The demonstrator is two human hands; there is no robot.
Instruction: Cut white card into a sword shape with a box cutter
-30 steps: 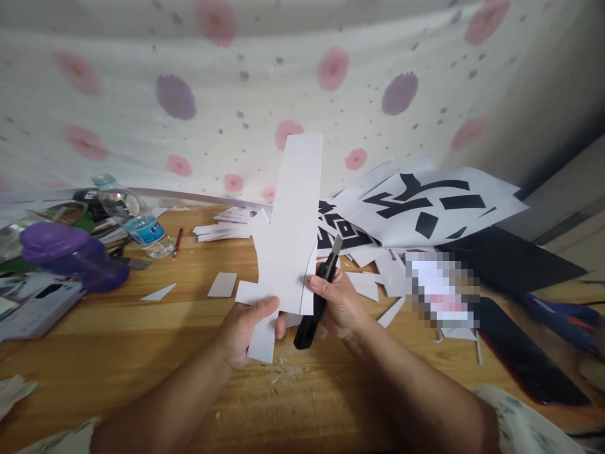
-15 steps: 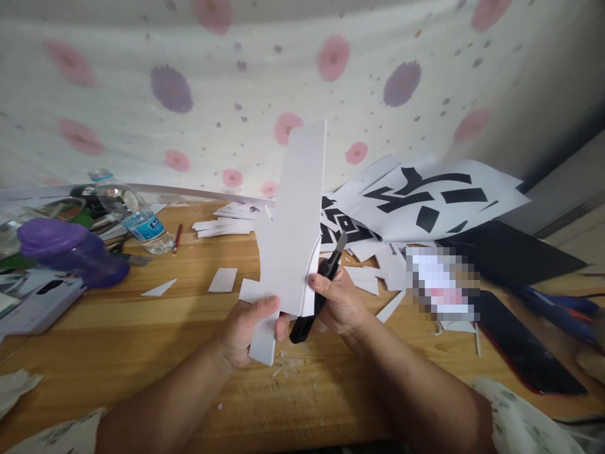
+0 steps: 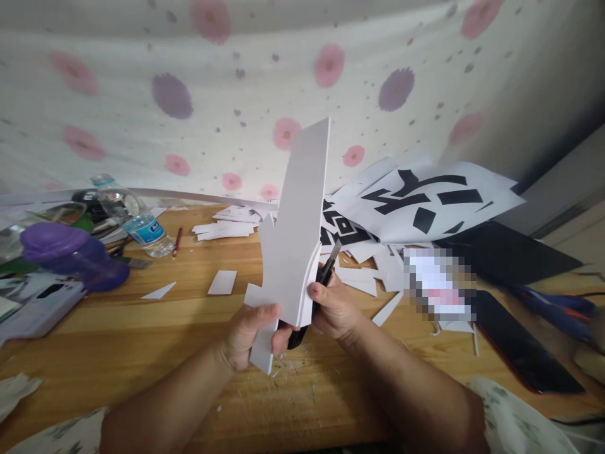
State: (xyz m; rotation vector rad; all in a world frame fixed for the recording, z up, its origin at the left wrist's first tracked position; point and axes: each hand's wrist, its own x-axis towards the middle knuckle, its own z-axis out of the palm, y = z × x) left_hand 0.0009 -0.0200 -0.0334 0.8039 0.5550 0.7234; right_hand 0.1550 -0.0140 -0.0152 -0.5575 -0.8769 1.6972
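My left hand [image 3: 248,335] is closed around the lower part of a white sword-shaped foam board cutout [image 3: 295,221], held upright above the wooden table [image 3: 142,340]. My right hand [image 3: 333,309] grips a black utility knife [image 3: 321,280], its blade touching the cutout's right edge, where a thin curved strip is peeling away. Small white shavings lie on the table below my hands.
White offcuts [image 3: 222,282] and a stack of strips [image 3: 227,227] lie on the table. A water bottle [image 3: 135,217] and purple container [image 3: 70,252] stand at the left. Printed sheets with black shapes [image 3: 425,198] and a dark phone [image 3: 524,353] lie at the right.
The cutout has tilted slightly to the right and turned more edge-on. The knife has slid down along its right edge, and my hands sit a little closer together.
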